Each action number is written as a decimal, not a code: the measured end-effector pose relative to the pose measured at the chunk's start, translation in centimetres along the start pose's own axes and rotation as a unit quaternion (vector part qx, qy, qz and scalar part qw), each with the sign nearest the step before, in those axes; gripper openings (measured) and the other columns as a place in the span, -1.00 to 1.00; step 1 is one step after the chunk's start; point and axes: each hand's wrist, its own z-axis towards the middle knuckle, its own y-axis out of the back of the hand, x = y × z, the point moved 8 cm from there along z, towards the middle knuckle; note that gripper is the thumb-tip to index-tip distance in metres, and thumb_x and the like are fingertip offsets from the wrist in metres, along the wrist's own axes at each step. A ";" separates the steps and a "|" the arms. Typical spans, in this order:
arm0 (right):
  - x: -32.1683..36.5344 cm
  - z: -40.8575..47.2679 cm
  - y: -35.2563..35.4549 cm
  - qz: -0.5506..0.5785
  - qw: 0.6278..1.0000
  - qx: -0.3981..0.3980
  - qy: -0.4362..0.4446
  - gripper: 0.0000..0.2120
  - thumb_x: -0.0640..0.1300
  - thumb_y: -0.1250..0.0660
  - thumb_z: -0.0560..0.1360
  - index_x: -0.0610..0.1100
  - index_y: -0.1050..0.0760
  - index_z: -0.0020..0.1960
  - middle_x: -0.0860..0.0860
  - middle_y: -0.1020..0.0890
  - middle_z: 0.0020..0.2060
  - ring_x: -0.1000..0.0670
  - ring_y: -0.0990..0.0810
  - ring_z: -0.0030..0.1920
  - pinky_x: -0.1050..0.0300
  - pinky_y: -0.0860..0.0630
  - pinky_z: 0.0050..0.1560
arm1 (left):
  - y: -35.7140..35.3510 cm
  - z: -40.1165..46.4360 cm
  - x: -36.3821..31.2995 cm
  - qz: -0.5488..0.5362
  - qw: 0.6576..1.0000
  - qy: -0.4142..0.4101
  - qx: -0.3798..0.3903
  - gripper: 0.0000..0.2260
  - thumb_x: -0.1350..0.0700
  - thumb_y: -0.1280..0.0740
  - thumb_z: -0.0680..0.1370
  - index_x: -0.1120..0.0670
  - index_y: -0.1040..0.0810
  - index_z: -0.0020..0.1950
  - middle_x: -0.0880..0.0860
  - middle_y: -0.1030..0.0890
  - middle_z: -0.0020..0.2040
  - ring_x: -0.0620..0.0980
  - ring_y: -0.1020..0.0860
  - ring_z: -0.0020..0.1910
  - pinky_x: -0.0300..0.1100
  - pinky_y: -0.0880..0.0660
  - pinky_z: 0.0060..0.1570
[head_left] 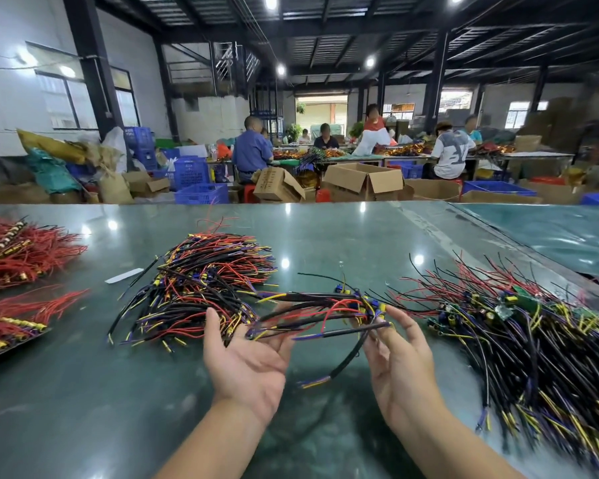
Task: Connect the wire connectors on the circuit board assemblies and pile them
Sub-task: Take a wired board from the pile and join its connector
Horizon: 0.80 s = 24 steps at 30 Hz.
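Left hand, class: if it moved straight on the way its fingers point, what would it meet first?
The left hand lies palm up under the wire bundle. Its fingers point up and away towards the middle wire pile, probably met first, though depth is unclear.

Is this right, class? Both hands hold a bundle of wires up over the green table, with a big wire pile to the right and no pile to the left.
One part is wrong. The head view shows a pile to the left as well, just beyond the left hand. The rest stands: both hands, the right hand included, hold the bundle over the green table, with the big pile to the right.
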 end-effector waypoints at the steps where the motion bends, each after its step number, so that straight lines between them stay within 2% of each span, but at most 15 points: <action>1: 0.1 0.0 0.0 0.000 1.000 0.000 0.003 -0.79 -0.40 -0.25 0.51 -0.10 -0.47 -0.03 -0.03 -0.68 -0.27 -0.04 -0.64 -0.15 0.30 -0.58 -0.28 | 0.0 -0.1 0.2 -0.010 1.000 0.012 0.009 -0.37 -0.33 -0.18 0.45 0.16 -0.51 0.23 0.26 -0.63 0.04 0.18 -0.67 -0.12 0.02 -0.59 -0.01; 2: 0.2 -0.1 0.0 0.000 1.000 0.000 0.008 -0.81 -0.38 -0.26 0.51 -0.10 -0.48 -0.05 -0.03 -0.69 -0.27 -0.06 -0.65 -0.14 0.29 -0.59 -0.26 | 0.1 -0.2 0.4 -0.022 0.999 0.027 0.019 -0.39 -0.31 -0.15 0.48 0.17 -0.50 0.24 0.27 -0.62 0.05 0.16 -0.68 -0.17 -0.10 -0.64 -0.23; 3: 0.3 -0.1 0.0 0.002 1.000 -0.001 0.014 -0.81 -0.38 -0.26 0.51 -0.10 -0.48 -0.07 -0.04 -0.68 -0.28 -0.08 -0.66 -0.15 0.27 -0.60 -0.24 | -0.1 -0.4 0.6 -0.041 0.998 0.044 0.025 -0.42 -0.27 -0.14 0.50 0.17 -0.47 0.26 0.26 -0.60 0.04 0.13 -0.68 -0.24 -0.21 -0.60 -0.42; 4: 0.4 -0.1 0.0 0.008 1.000 -0.006 0.018 -0.80 -0.39 -0.25 0.52 -0.11 -0.47 -0.08 -0.03 -0.68 -0.29 -0.09 -0.66 -0.16 0.25 -0.61 -0.21 | 0.1 -0.4 0.7 -0.057 0.997 0.052 0.019 -0.47 -0.22 -0.12 0.53 0.17 -0.44 0.26 0.25 -0.60 0.00 0.09 -0.68 -0.30 -0.25 -0.56 -0.50; 6: 0.4 0.0 0.2 0.018 0.999 -0.018 0.020 -0.80 -0.40 -0.24 0.52 -0.11 -0.46 -0.09 -0.03 -0.67 -0.33 -0.10 -0.65 -0.14 0.24 -0.62 -0.18 | -0.2 -0.2 0.4 -0.039 0.998 0.034 0.019 -0.67 0.00 -0.09 0.58 0.22 -0.47 0.09 0.24 -0.65 -0.14 0.09 -0.68 -0.29 -0.19 -0.61 -0.40; 7: 0.4 0.0 0.2 0.019 0.999 -0.017 0.019 -0.80 -0.40 -0.25 0.52 -0.11 -0.45 -0.09 -0.03 -0.66 -0.33 -0.11 -0.64 -0.12 0.25 -0.62 -0.17 | -0.5 -0.2 0.4 0.014 0.999 0.022 0.019 -0.77 0.17 -0.07 0.57 0.22 -0.48 -0.02 0.22 -0.66 -0.20 0.08 -0.68 -0.29 -0.20 -0.61 -0.37; 8: 0.5 0.0 0.1 0.016 1.000 -0.010 0.018 -0.80 -0.40 -0.26 0.51 -0.11 -0.44 -0.09 -0.04 -0.66 -0.32 -0.10 -0.63 -0.12 0.25 -0.62 -0.17 | -0.5 0.0 0.9 0.095 0.995 0.017 0.019 -0.78 0.32 -0.04 0.54 0.23 -0.48 -0.09 0.20 -0.66 -0.23 0.05 -0.68 -0.31 -0.23 -0.60 -0.38; 10: 0.5 -0.3 -0.4 -0.003 1.000 0.016 0.021 -0.81 -0.40 -0.28 0.49 -0.12 -0.44 -0.09 -0.07 -0.64 -0.27 -0.04 -0.64 -0.17 0.26 -0.61 -0.19 | -1.0 -0.3 2.5 0.242 0.968 0.022 0.052 -0.77 0.46 -0.09 0.52 0.26 -0.50 -0.05 0.16 -0.67 -0.20 0.00 -0.67 -0.31 -0.21 -0.61 -0.32; 11: 0.4 -0.5 -0.8 -0.023 0.999 0.028 0.025 -0.81 -0.41 -0.28 0.49 -0.13 -0.44 -0.08 -0.07 -0.64 -0.25 -0.01 -0.65 -0.19 0.26 -0.60 -0.20 | -1.5 -0.8 3.4 0.280 0.956 0.036 0.074 -0.81 0.44 -0.20 0.51 0.26 -0.52 0.02 0.14 -0.69 -0.14 -0.01 -0.67 -0.25 -0.12 -0.63 -0.19; 13: 0.1 -0.9 -1.4 -0.068 0.996 0.051 0.031 -0.81 -0.43 -0.28 0.48 -0.15 -0.46 -0.08 -0.06 -0.65 -0.24 0.02 -0.64 -0.21 0.26 -0.59 -0.23 | -2.5 -1.4 4.5 0.289 0.944 0.077 0.138 -0.75 0.30 -0.39 0.39 0.19 -0.62 0.06 0.11 -0.68 0.00 -0.03 -0.65 -0.07 0.06 -0.55 0.11; 16: -0.5 -1.4 -2.1 -0.076 0.993 0.084 0.020 -0.80 -0.45 -0.29 0.46 -0.18 -0.47 -0.06 -0.06 -0.67 -0.22 0.03 -0.66 -0.22 0.26 -0.57 -0.25 | -2.8 -1.8 4.6 0.264 0.942 0.092 0.184 -0.79 0.12 -0.44 0.30 0.07 -0.70 -0.09 0.10 -0.67 0.00 0.00 -0.63 -0.03 0.06 -0.50 0.20; 17: -0.7 -1.4 -2.2 -0.065 0.994 0.090 0.011 -0.80 -0.45 -0.29 0.46 -0.20 -0.46 -0.04 -0.08 -0.67 -0.20 0.02 -0.67 -0.22 0.26 -0.58 -0.25 | -2.8 -1.9 4.4 0.273 0.940 0.085 0.186 -0.78 0.08 -0.44 0.33 0.07 -0.70 -0.06 0.10 -0.65 0.01 0.05 -0.61 -0.03 0.08 -0.46 0.26; 19: -0.9 -1.4 -2.3 -0.043 0.995 0.093 -0.012 -0.81 -0.45 -0.27 0.47 -0.20 -0.46 -0.02 -0.13 -0.66 -0.16 0.00 -0.67 -0.22 0.25 -0.58 -0.26 | -2.7 -1.9 3.8 0.309 0.931 0.045 0.191 -0.65 0.02 -0.44 0.41 0.12 -0.63 0.15 0.13 -0.60 0.16 0.09 -0.56 0.15 0.11 -0.36 0.34; 21: -1.0 -1.4 -2.3 -0.029 0.994 0.103 -0.038 -0.84 -0.41 -0.27 0.48 -0.18 -0.46 -0.05 -0.14 -0.67 -0.19 0.00 -0.67 -0.25 0.25 -0.58 -0.27 | -2.7 -1.9 3.4 0.352 0.915 0.008 0.198 -0.50 -0.08 -0.48 0.41 0.14 -0.56 0.26 0.11 -0.59 0.23 0.05 -0.52 0.26 0.10 -0.38 0.32; 24: -0.8 -1.4 -2.6 -0.053 0.990 0.125 -0.042 -0.87 -0.39 -0.27 0.48 -0.19 -0.47 -0.07 -0.13 -0.67 -0.20 0.01 -0.66 -0.27 0.26 -0.57 -0.29 | -3.2 -2.0 2.5 0.423 0.875 -0.064 0.224 -0.47 -0.23 -0.49 0.31 -0.09 -0.59 0.22 -0.02 -0.64 0.15 -0.03 -0.57 0.20 -0.12 -0.51 0.07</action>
